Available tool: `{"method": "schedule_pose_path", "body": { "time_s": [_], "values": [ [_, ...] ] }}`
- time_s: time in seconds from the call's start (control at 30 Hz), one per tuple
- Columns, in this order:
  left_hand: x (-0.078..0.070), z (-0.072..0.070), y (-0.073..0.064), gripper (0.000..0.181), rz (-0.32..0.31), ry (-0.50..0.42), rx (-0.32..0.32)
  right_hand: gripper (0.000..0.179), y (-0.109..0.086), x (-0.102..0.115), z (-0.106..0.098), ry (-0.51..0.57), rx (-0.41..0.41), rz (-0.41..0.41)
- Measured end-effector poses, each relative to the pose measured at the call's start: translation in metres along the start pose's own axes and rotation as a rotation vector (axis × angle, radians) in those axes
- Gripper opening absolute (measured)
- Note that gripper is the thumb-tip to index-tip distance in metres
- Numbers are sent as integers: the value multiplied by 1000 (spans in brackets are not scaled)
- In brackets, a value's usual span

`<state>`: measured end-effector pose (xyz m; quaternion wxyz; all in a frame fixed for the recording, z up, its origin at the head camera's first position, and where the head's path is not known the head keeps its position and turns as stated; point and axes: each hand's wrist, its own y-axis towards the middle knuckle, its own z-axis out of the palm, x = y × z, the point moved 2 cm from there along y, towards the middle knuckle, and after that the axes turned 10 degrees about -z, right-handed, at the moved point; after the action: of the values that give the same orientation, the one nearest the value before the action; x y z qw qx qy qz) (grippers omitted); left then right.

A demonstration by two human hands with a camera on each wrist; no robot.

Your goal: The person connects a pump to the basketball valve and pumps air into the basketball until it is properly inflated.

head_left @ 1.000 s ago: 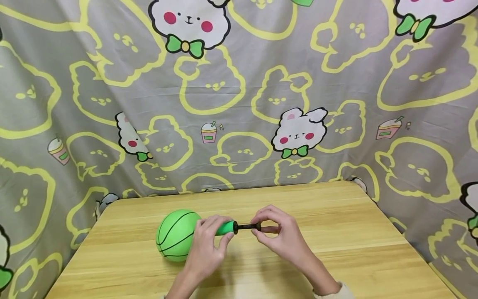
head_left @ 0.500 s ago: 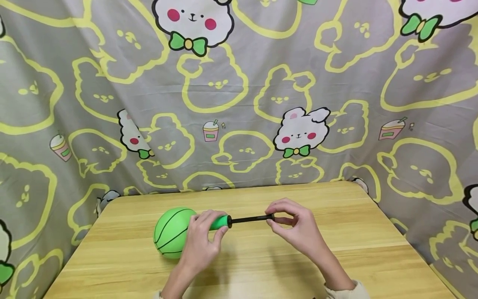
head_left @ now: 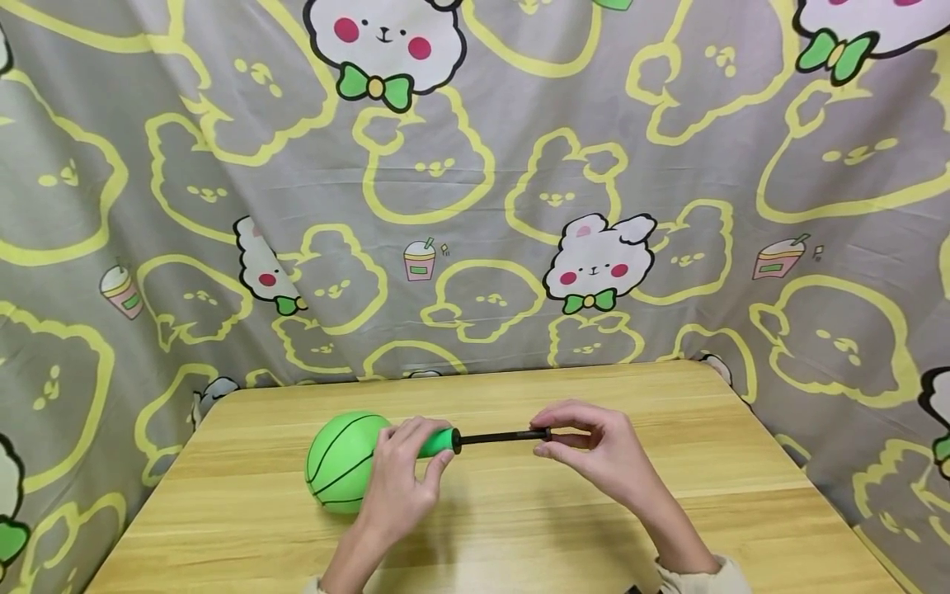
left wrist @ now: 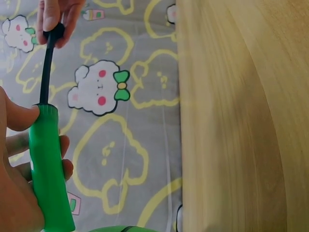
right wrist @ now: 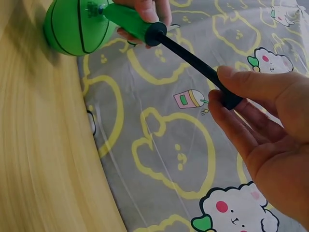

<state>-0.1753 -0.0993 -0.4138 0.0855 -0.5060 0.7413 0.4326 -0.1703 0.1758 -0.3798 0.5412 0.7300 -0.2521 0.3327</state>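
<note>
A green hand pump (left wrist: 50, 169) lies level between both hands, its black plunger rod (head_left: 496, 437) drawn well out to the right. My left hand (head_left: 402, 478) wraps its fingers and thumb round the green barrel. With thumb and fingertips, my right hand (head_left: 604, 450) pinches the black knob (right wrist: 231, 100) at the rod's end. On the left is a green ball (head_left: 343, 462) with black basketball lines, partly hidden behind the left hand. In the right wrist view, the pump's front end meets the ball at a small fitting (right wrist: 94, 8).
Both hands work over a light wood-grain table (head_left: 705, 462). Behind it and along both sides hangs a grey curtain (head_left: 475, 181) printed with yellow outlines and white cartoon animals. Pale sleeve cuffs (head_left: 705, 577) show at the bottom edge.
My right hand has moved to the right, drawing the plunger rod farther out of the barrel. The left hand, pump barrel and ball have shifted slightly to the left.
</note>
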Motion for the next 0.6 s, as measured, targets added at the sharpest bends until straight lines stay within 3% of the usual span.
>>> {"method": "schedule_pose_path", "body": {
  "time_s": [0.27,0.6],
  "values": [
    [-1,2,-2,26,24,2,-27,28,1,-2,9,29,-30,-29],
    [-8,6,-4,27,12,-14,-4,29,-1,-9,25,17,-66,-40]
  ]
}}
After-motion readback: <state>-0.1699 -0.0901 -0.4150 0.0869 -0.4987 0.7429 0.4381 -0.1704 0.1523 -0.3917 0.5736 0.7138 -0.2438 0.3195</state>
